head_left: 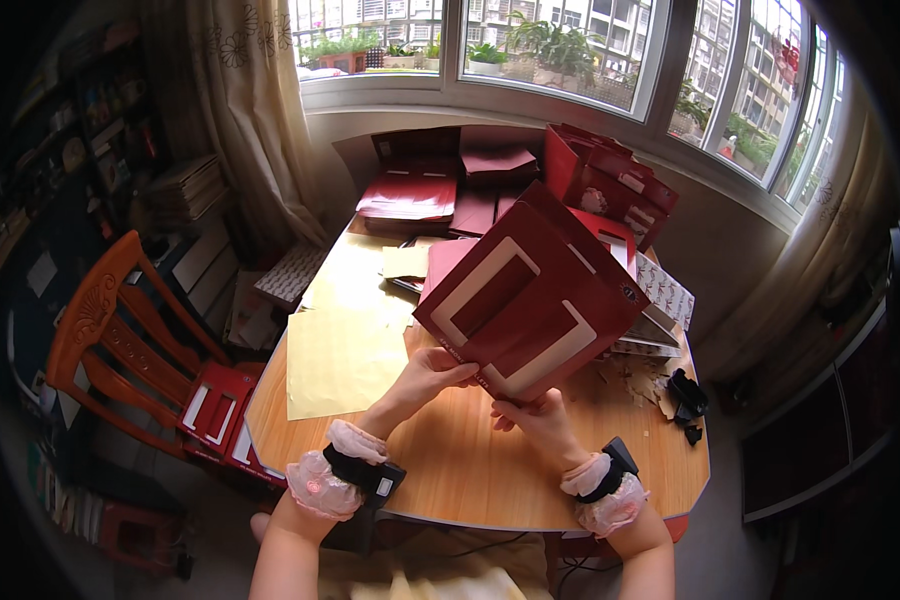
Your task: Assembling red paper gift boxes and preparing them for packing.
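Note:
A dark red paper bag [560,290], seemingly folded flat, is raised at a tilt above the table, with pale bracket-shaped strips on its face. My left hand [425,384] pinches its lower left edge, thumb on the front. At the bottom corner my right hand [542,420] grips it too, fingers curled behind. Just left of my left hand lies a yellow paper sheet [340,365] on the wooden table [450,470]. The bag hides part of the pile behind it.
Stacks of red card pieces [410,190] and standing red bags [610,175] fill the table's far side. Black scraps [685,395] and torn brown bits lie at the right edge. A wooden chair [120,340] at left carries more red pieces [215,405]. Windows [560,50] line the back.

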Available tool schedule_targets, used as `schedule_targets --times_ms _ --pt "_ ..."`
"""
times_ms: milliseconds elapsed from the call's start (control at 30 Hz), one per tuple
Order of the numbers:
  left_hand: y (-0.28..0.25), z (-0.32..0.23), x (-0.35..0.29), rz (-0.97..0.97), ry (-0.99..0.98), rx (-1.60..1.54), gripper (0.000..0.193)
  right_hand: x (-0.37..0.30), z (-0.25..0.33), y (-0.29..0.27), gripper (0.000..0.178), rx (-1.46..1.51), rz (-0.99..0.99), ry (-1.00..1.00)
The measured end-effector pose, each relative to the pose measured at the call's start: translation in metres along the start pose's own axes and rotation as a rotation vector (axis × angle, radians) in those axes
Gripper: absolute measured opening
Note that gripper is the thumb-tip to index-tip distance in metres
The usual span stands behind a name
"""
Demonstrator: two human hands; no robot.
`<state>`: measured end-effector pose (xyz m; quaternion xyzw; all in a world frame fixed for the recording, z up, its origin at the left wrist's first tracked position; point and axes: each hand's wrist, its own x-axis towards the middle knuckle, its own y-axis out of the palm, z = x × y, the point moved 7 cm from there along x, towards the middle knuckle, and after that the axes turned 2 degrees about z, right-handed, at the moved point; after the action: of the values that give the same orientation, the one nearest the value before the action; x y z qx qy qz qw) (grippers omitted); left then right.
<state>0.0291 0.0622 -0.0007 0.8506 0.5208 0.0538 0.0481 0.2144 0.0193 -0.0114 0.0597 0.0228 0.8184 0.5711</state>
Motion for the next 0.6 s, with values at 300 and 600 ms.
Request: schedule_targets --times_ms 300,600 --pt "0.000 -0.001 -0.001 -0.111 0.046 -0.179 0.029 0.000 -0.007 0.005 0.013 0.017 0.059 0.045" --pt "-0.010 -0.007 -0.003 -0.178 0.217 0.035 0.027 -0.004 0.043 -0.043 0.026 -0.319 -0.412 -0.375"
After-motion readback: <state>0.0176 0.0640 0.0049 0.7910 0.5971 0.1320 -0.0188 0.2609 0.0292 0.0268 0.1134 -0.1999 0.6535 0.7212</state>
